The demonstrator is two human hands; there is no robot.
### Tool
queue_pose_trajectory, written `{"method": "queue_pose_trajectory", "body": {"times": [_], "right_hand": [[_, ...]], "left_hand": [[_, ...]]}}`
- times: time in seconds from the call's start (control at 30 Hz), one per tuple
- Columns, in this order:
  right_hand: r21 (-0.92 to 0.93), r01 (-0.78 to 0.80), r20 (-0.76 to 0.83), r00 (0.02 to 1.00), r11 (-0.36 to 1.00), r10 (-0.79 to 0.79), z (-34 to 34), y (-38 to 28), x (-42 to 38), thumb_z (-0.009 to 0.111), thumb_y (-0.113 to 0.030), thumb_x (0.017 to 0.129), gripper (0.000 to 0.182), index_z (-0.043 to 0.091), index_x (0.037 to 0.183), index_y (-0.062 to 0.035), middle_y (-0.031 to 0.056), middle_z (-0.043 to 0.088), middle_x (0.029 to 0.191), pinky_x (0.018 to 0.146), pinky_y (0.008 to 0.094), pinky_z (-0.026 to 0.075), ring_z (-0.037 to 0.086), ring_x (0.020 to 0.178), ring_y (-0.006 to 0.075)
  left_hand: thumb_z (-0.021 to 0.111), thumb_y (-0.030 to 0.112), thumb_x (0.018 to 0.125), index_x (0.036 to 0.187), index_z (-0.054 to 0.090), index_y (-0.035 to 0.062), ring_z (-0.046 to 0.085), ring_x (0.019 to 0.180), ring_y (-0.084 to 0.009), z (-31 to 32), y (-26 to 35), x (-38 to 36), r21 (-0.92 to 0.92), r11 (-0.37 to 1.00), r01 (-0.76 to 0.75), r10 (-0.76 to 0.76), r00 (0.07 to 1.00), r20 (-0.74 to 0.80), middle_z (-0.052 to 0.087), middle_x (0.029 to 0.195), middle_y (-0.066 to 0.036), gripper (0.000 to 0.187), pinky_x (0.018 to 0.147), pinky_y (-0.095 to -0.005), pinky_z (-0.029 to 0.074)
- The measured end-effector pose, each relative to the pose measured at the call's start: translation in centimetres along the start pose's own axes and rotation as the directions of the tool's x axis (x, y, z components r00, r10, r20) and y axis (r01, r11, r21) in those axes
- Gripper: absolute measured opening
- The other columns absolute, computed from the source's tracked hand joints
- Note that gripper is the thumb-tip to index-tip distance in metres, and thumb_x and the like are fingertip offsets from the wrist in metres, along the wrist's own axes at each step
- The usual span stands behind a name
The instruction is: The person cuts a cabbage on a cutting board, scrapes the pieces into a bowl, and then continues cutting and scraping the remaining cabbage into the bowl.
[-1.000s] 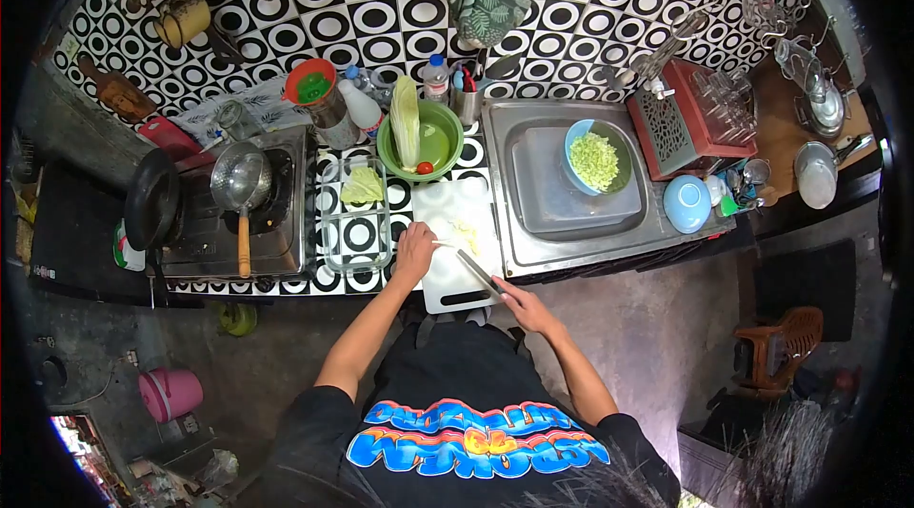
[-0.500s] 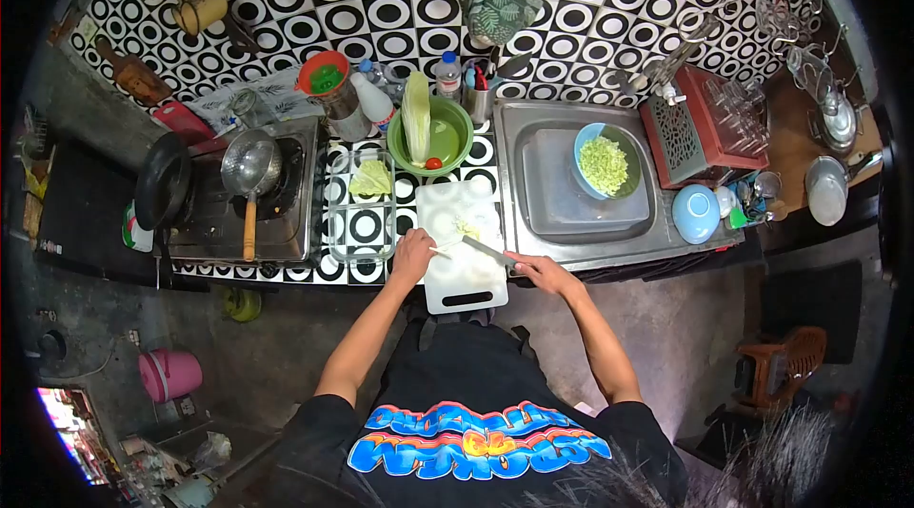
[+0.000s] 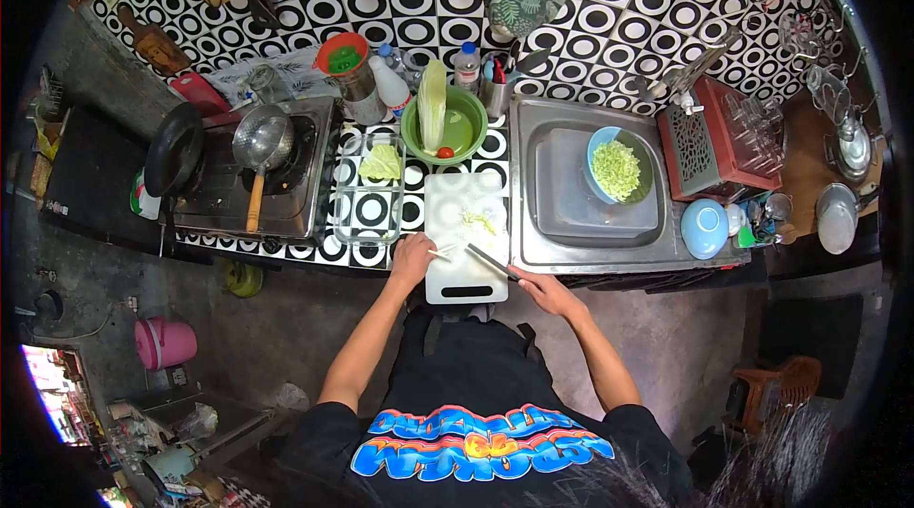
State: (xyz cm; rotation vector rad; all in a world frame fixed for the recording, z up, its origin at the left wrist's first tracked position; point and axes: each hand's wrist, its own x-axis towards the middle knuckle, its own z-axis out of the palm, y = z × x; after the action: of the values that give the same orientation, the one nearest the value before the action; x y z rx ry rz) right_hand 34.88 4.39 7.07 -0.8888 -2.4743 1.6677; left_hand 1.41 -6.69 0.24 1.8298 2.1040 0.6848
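Note:
A white cutting board (image 3: 465, 192) lies in front of me, overhanging the counter's front edge. At its left side my left hand (image 3: 411, 258) is closed on thin pale cabbage strips (image 3: 444, 251), whose ends stick out to the right over the board. My right hand (image 3: 546, 293) grips the handle of a knife (image 3: 488, 259), with the blade angled up and left across the board, apart from the strips. Beyond the blade lies a small scatter of chopped cabbage (image 3: 479, 221). Behind the board, a green basin (image 3: 464, 132) holds a napa cabbage piece (image 3: 431, 108) and a red tomato (image 3: 445, 153).
A glass dish (image 3: 367, 232) with a cabbage leaf (image 3: 381, 163) stands left of the board. Further left, a saucepan (image 3: 262, 137) sits on the stove (image 3: 214, 203). On the right, a blue bowl (image 3: 597, 146) of chopped cabbage rests in the sink (image 3: 533, 113).
My right hand and the knife have drawn back toward me, away from the chopped bits. My left hand still holds the strips. The whole view has shifted slightly.

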Motion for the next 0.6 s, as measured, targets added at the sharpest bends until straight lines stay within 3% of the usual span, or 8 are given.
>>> {"method": "queue_pose_trajectory", "body": {"times": [0.27,0.37,0.47,0.6], "right_hand": [[-0.150,-0.044,0.043,0.998,0.988,0.051,-3.9,1.9,0.6,0.050,-0.026,0.104,0.040,0.053,0.143,-0.0156,0.0160,0.062,0.134,0.104,0.0358,0.044,0.060,0.124,0.0311],[-0.145,-0.087,0.082,0.992,0.986,0.100,-5.4,0.3,1.6,0.051,-0.028,0.104,0.040,0.054,0.142,-0.0181,0.0174,0.063,0.133,0.102,0.0366,0.045,0.061,0.123,0.0333],[-0.099,-0.060,-0.018,0.998,0.993,0.058,-5.4,0.0,2.1,0.051,-0.030,0.104,0.038,0.057,0.141,-0.0213,0.0194,0.064,0.131,0.101,0.0384,0.045,0.062,0.118,0.0368],[-0.069,0.013,-0.008,1.000,0.998,-0.014,-3.4,0.7,2.8,0.047,-0.028,0.105,0.043,0.048,0.148,-0.0204,0.0202,0.062,0.133,0.104,0.0379,0.044,0.060,0.122,0.0367]], "left_hand": [[0.072,0.012,0.079,0.089,0.071,0.0091,0.059,0.096,-0.0307,-0.1,0.0,0.7,-0.107,0.992,-0.065,0.071,0.996,0.053,0.062,0.093,-0.007,0.010,0.085,-0.0440,0.047],[0.071,0.009,0.079,0.087,0.072,0.0080,0.060,0.106,-0.0305,-0.9,1.3,1.0,-0.110,0.993,0.031,-0.018,0.993,0.113,0.066,0.104,-0.006,0.009,0.092,-0.0420,0.049],[0.071,0.010,0.079,0.088,0.072,0.0064,0.059,0.114,-0.0298,0.6,0.7,0.1,-0.086,0.996,-0.033,0.030,0.999,-0.037,0.067,0.122,-0.007,0.010,0.094,-0.0400,0.049],[0.071,0.007,0.079,0.091,0.071,0.0064,0.059,0.118,-0.0301,0.3,0.9,0.5,-0.140,0.987,0.080,-0.075,0.996,0.041,0.064,0.133,-0.010,0.012,0.097,-0.0400,0.049]]}}
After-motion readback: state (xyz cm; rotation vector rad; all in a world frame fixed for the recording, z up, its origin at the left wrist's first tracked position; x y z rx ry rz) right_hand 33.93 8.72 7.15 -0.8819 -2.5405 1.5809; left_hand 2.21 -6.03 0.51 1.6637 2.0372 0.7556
